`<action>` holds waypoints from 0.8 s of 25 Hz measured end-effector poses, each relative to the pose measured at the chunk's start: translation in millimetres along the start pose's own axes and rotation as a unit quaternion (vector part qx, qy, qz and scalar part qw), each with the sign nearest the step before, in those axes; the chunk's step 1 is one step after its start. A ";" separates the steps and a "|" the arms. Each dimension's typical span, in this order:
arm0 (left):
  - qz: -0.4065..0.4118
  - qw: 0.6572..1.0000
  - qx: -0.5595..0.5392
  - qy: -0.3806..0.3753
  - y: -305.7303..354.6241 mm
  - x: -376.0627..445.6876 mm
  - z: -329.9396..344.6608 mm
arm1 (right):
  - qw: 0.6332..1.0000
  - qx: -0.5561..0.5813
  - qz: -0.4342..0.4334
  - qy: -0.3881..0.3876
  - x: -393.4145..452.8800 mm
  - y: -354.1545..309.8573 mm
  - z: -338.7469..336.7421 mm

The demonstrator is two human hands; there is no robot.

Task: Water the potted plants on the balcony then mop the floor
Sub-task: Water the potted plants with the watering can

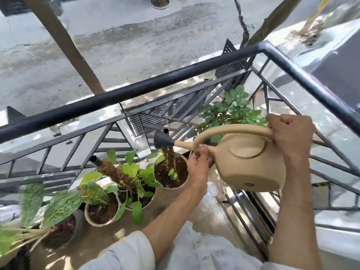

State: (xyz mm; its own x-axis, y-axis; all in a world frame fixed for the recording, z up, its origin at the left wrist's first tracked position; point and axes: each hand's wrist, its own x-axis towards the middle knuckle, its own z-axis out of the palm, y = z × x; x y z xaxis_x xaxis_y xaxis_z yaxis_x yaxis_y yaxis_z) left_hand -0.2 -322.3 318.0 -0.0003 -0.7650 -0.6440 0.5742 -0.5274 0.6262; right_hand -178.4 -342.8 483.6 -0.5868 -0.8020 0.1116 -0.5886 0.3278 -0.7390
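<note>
Can, beige and round-bodied, hung tipped forward above the balcony floor, its dark rose pointing left and down over a white pot. Water fell from the rose onto the soil and the mossy pole in that pot.

Right hand was raised at the right, fingers curled tight round the rear end of the long arched handle; its forearm ran straight up from the lower edge. Left hand reached in from a white sleeve, forearm angled up to the right, and steadied the spout from beneath where it meets the handle, thumb over the top of the spout and fingers wrapped under it, a narrow grip.

3 more pots stood in a row to the left along the railing: 1 with broad green leaves, 1 smaller, and 1 dark with long blurred leaves. A bushy plant sat behind the can in the corner. The floor near the can looked wet.
</note>
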 end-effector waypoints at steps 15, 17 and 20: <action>-0.050 0.986 0.148 -0.065 7.3 33.8 14.4 | 0.992 0.015 0.093 0.085 -7.2 12.0 -5.9; -0.053 0.985 0.148 -0.072 17.1 40.4 14.7 | 0.991 0.019 0.101 0.087 -8.5 5.0 -0.7; -0.050 0.984 0.150 -0.076 26.7 46.0 13.4 | 0.989 0.020 0.108 0.096 -10.9 -3.5 4.8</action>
State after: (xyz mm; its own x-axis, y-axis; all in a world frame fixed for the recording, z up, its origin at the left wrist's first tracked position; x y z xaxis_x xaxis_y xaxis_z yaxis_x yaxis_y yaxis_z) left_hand 4.2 -376.5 311.0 -0.1801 -0.7375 -0.6508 0.2966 -0.6716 0.6790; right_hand -167.2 -337.6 481.8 -0.7938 -0.6042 0.0690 -0.4175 0.4589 -0.7843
